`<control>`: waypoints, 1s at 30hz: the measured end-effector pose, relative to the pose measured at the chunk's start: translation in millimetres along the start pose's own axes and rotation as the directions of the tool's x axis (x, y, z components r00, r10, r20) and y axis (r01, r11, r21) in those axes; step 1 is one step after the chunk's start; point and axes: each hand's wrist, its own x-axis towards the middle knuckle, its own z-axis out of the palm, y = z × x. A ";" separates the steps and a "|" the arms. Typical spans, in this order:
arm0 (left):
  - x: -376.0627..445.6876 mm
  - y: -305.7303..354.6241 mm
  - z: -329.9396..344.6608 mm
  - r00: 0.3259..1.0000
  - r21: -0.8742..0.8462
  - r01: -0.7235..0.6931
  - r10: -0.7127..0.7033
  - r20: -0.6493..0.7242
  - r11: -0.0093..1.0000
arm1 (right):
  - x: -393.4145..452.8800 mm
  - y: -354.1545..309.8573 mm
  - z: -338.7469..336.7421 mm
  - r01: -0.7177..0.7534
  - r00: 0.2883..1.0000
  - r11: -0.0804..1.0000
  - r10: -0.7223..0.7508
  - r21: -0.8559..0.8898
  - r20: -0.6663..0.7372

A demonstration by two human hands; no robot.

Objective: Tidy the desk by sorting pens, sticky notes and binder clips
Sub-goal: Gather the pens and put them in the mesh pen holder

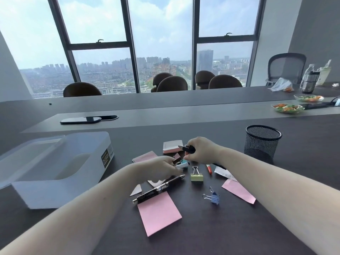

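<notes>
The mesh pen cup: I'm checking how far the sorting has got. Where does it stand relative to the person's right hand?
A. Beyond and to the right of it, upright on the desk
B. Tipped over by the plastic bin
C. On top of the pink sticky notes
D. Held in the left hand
A: the black mesh pen cup stands upright on the desk, beyond and to the right of the right hand.

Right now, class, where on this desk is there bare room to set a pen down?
Bare desk lies between the mesh cup and the right hand, and between the plastic box and the left hand. It is crowded around the black pen, yellow clip and blue clip.
</notes>
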 end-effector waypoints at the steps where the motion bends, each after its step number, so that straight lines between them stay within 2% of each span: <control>1: -2.6 0.4 -5.2 0.999 0.021 -0.009 0.010 -0.039 1.000 | -0.3 0.7 -0.6 -0.001 1.000 1.000 0.001 0.003 -0.004; 4: -3.3 -2.7 -17.7 0.980 -0.016 -0.060 0.055 -0.190 0.998 | -1.1 2.0 -1.4 -0.009 1.000 1.000 0.009 -0.005 0.016; 8: -8.0 -12.1 -29.7 0.961 -0.279 -0.137 0.059 -0.270 0.951 | -2.7 0.6 1.5 -0.005 0.998 0.995 -0.001 0.097 0.068; 9: -8.2 -15.5 -32.1 0.955 -0.293 -0.141 0.052 -0.290 0.946 | -3.6 -0.5 1.9 0.001 0.997 0.996 -0.008 0.094 0.071; 13: -6.3 -23.9 -37.0 0.911 -0.126 -0.104 0.044 -0.411 0.987 | -7.8 -5.8 3.1 0.026 0.994 0.993 -0.038 0.117 0.106; 15: -5.5 -26.9 -39.7 0.895 -0.097 -0.083 0.031 -0.445 0.992 | -9.1 -9.8 6.4 0.027 0.988 0.988 -0.050 0.150 0.147; 20: -1.4 -28.0 -42.3 0.902 -0.175 -0.056 -0.025 -0.431 0.983 | -4.2 -27.1 25.9 0.156 0.968 0.987 -0.161 0.042 0.193; 24: -2.7 -29.3 -43.6 0.890 -0.172 -0.088 0.000 -0.455 0.981 | -2.7 -31.9 31.0 0.252 0.950 0.966 -0.234 -0.063 0.206; 30: -4.4 -27.3 -44.9 0.881 -0.205 -0.122 0.011 -0.473 0.971 | -8.8 -37.2 35.5 0.315 0.928 0.944 -0.286 -0.092 0.239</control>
